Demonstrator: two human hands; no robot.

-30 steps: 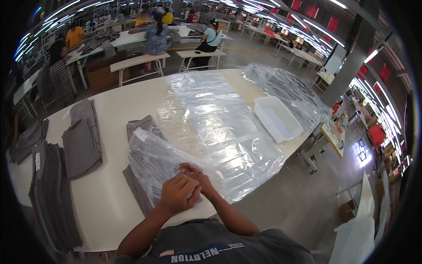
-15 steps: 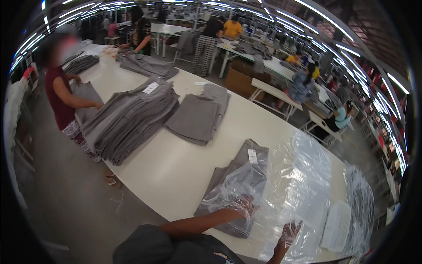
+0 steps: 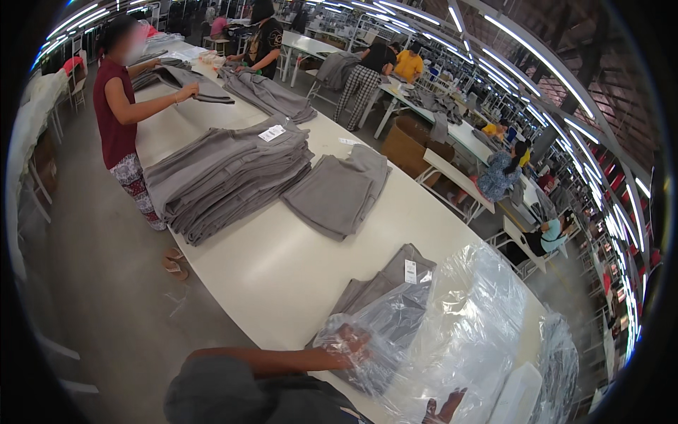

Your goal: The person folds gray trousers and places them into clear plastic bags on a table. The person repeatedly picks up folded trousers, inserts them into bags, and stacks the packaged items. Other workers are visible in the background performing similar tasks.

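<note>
A folded pair of grey trousers (image 3: pixel 378 284) with a white tag (image 3: pixel 410 272) lies on the near part of the table, its lower portion covered by a clear plastic bag (image 3: pixel 395 328). My left hand (image 3: pixel 349 346) is at the bag's left side, over the trousers, closed on the crinkled film; glare blurs its fingers. Near the lower edge, my right hand (image 3: pixel 445 408) shows through the film with thumb and fingers apart. Its wrist is out of the picture. More clear plastic bags (image 3: pixel 480 304) lie flat to the right of the trousers.
A tall stack of grey trousers (image 3: pixel 226 180) stands at the table's left, beside another folded pair (image 3: pixel 332 194). A white plastic tray (image 3: pixel 517 396) and bundled plastic (image 3: pixel 558 360) lie at the right. Across the stack, a person in a maroon top (image 3: pixel 121 106) handles grey trousers.
My left hand has moved left with the film bunched around it. My right hand is lower in the picture. The person in maroon has lifted a grey garment. The view has shifted.
</note>
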